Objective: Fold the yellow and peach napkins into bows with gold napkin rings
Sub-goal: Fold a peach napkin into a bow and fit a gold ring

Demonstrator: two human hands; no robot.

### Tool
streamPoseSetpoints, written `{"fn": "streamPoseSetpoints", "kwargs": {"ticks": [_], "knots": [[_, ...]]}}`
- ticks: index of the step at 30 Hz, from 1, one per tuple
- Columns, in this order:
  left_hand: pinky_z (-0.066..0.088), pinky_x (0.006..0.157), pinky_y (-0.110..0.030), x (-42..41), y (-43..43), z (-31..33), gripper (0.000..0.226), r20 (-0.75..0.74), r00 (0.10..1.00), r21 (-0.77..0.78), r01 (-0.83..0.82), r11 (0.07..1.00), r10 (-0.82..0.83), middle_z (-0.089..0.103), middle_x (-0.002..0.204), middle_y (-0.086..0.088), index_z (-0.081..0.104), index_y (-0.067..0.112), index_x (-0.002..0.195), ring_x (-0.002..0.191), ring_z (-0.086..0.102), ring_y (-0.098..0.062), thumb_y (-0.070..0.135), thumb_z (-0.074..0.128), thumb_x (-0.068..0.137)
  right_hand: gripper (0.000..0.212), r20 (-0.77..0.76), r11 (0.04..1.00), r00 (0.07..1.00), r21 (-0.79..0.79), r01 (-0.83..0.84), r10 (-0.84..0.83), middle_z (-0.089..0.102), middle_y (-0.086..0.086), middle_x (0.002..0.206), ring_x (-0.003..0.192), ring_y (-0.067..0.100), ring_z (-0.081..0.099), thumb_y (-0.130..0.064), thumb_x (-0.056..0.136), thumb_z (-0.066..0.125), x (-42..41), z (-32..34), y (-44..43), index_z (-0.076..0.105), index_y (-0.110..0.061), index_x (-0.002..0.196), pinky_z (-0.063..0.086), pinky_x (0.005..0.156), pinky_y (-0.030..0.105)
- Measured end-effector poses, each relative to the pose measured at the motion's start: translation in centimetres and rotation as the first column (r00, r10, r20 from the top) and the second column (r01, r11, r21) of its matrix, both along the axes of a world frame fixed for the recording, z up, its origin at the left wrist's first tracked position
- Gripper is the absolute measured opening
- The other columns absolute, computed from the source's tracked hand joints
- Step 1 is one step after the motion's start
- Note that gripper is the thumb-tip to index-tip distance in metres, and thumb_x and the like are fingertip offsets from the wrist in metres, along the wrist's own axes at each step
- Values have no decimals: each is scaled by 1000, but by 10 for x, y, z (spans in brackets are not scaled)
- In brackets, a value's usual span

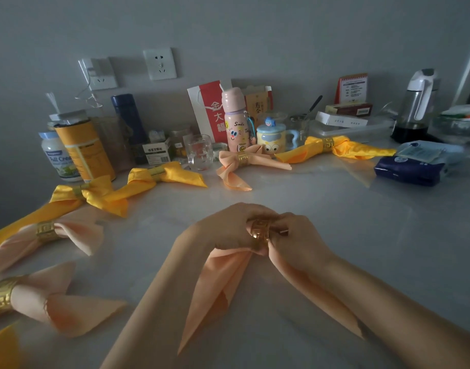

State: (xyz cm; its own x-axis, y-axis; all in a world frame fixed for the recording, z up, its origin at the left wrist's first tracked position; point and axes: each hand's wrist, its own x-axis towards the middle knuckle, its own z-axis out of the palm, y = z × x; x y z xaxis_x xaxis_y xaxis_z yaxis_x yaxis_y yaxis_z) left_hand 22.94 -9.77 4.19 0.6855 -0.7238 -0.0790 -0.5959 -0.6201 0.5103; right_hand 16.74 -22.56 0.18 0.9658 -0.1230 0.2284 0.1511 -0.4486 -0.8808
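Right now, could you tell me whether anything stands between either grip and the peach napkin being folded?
Nothing visible does. The left grip and right grip hold the gold openwork metal napkin ring on the peach cloth napkin; the finished bows lie apart, to the left and behind.

finished bows (159, 173) and bottles (235, 121) crowd the far table (335, 209).

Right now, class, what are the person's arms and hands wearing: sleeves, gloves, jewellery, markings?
The left hand and right hand are bare, no gloves. Both forearms are bare too: no sleeves, watch or bracelet in view. Dim light shows no finger jewellery or markings.
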Motion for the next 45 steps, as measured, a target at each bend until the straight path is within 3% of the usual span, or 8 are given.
{"fn": "streamPoseSetpoints", "kwargs": {"ticks": [4, 10, 18, 25, 30, 33, 38, 45], "knots": [[32, 80, 0, 1, 0, -1, 49, 31, 999, -46, -27, 999, 28, 64, 114, 6, 63, 21, 117, 102, 54, -2, 14, 79, 71, 34, -61, 999, 998, -32, 19, -21, 47, 1, 58, 44, -1, 45, -10, 82, 60, 3, 1, -6, 57, -12, 48, 31, 43, 8], [38, 80, -2, 4, 12, 1, 45, -8, 993, -61, -118, 991, 117, 67, 104, 9, 67, 22, 112, 99, 58, -3, 18, 81, 70, 17, 97, 977, 994, -204, 65, -46, 42, -8, 106, 108, 7, 42, -18, 89, 61, 12, -7, -8, 74, -7, 86, 26, 75, 4], [39, 72, -3, 6, 15, 9, 39, -45, 991, -88, -133, 987, 130, 65, 91, 13, 66, 21, 109, 80, 57, 8, 17, 79, 72, 19, 132, 975, 988, -198, 100, -75, 54, -1, 95, 90, 13, 54, -19, 86, 66, 15, 7, -26, 67, -2, 76, 33, 67, 1], [40, 71, -2, 8, 21, 14, 34, -88, 983, -104, -171, 980, 162, 66, 89, 15, 67, 26, 104, 76, 56, 11, 22, 79, 72, 13, 25, 995, 998, -87, 52, -50, 66, 0, 91, 83, 14, 60, -20, 92, 58, 14, 18, -35, 65, -13, 84, 44, 69, 22], [41, 73, -6, 8, 23, 17, 34, -64, 982, -101, -186, 977, 180, 67, 90, 13, 69, 25, 102, 79, 56, 7, 22, 80, 71, 24, -37, 993, 997, 94, 68, -65, 58, -8, 55, 53, 3, 50, -14, 91, 58, 18, 17, -43, 61, -13, 68, 35, 49, 10], [40, 63, -3, 9, 19, 15, 45, -37, 972, -191, -233, 953, 231, 65, 99, 6, 65, 25, 112, 78, 55, 2, 20, 80, 71, 5, -93, 965, 993, 258, -50, 77, 68, -4, 75, 66, 10, 60, -20, 88, 62, 16, 17, -38, 65, -18, 84, 41, 59, 20], [53, 79, -24, 9, 17, 13, 75, -475, 859, -561, -464, 685, 192, 62, 115, -6, 55, 17, 126, 98, 63, -15, 20, 87, 59, 12, -98, 856, 995, 514, 58, -9, 71, 17, 96, 90, 31, 66, -8, 87, 62, 17, 21, -43, 66, -6, 98, 52, 79, 42], [49, 70, -31, 3, 10, 8, 6, -393, 874, -532, -470, 704, 286, 68, 93, -13, 66, 15, 88, 79, 61, -18, 19, 65, 85, 14, -157, 833, 988, 547, 83, 5, 72, 18, 82, 84, 38, 67, -4, 87, 58, 16, 21, -44, 65, -4, 98, 54, 78, 44]]}}
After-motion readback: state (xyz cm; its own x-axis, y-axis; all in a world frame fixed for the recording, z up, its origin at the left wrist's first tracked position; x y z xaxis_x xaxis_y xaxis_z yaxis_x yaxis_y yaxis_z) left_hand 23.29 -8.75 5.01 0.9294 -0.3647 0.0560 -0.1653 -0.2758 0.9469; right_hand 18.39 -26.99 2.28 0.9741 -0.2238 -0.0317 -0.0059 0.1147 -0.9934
